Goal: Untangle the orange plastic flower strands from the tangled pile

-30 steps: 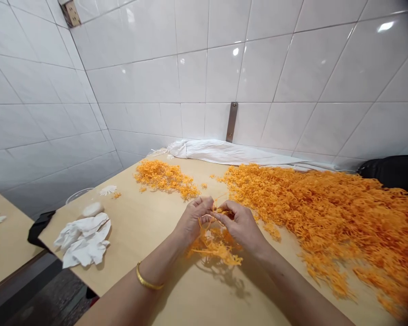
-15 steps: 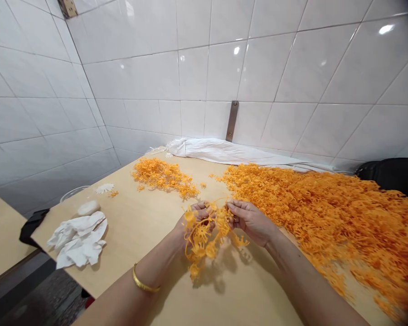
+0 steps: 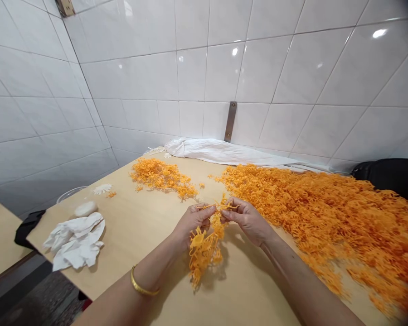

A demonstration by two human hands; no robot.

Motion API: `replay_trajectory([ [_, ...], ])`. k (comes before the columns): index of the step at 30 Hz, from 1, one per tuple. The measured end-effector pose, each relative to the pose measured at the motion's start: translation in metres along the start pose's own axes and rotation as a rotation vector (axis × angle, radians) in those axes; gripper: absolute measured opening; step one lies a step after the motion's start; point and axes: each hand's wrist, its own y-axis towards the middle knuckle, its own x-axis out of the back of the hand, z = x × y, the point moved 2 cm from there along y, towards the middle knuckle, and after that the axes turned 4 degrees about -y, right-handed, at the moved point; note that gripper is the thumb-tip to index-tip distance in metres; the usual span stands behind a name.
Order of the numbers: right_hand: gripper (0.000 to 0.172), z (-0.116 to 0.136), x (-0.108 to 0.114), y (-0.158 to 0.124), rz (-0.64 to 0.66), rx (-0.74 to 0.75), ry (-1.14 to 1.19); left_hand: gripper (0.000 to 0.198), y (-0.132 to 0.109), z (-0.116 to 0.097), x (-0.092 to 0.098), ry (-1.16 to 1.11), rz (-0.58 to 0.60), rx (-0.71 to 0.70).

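Note:
Both of my hands meet over the middle of the table, pinching a dangling bunch of orange plastic flower pieces on thin stems. My left hand has thumb and fingers closed on the stems at the left. Opposite it, my right hand pinches the same bunch near its top, close to the left fingertips. The flower heads hang below my hands, just above the tabletop. Small stem ends stick out between the fingers; exactly where each finger grips is partly hidden.
A large heap of orange pieces covers the table's right side. A smaller orange pile lies further back. Crumpled white cloth, a white round object and a white flower piece sit at left. White sheeting runs along the tiled wall.
My hands have drawn closer together, and their fingertips now pinch the stems at the top of the bunch. The flower heads hang lower and more gathered than before.

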Motion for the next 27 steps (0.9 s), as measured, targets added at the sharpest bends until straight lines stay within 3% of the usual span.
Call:
replay_trajectory([
  [7, 0.024, -0.0051, -0.0014, 0.0027, -0.164, -0.010, 0.062, 0.033, -0.0004, -0.0038, -0.0022, -0.057, -0.004, -0.032],
  [13, 0.026, -0.0047, -0.0054, 0.0022, -0.456, 0.072, -0.185, 0.034, 0.0035, 0.0026, -0.0006, -0.044, 0.005, -0.050],
  [18, 0.019, -0.0007, -0.0063, -0.0009, -0.610, 0.141, -0.567, 0.033, 0.0042, 0.0035, -0.0060, -0.057, -0.009, -0.092],
  [21, 0.017, 0.0011, -0.0027, -0.0009, -0.614, 0.152, -0.634, 0.032, 0.0053, 0.0037, -0.0077, -0.061, -0.023, -0.103],
  [27, 0.022, 0.0017, 0.0017, 0.0027, -0.401, 0.128, -0.304, 0.034, 0.0064, 0.0050, -0.0057, -0.126, -0.059, -0.088],
])
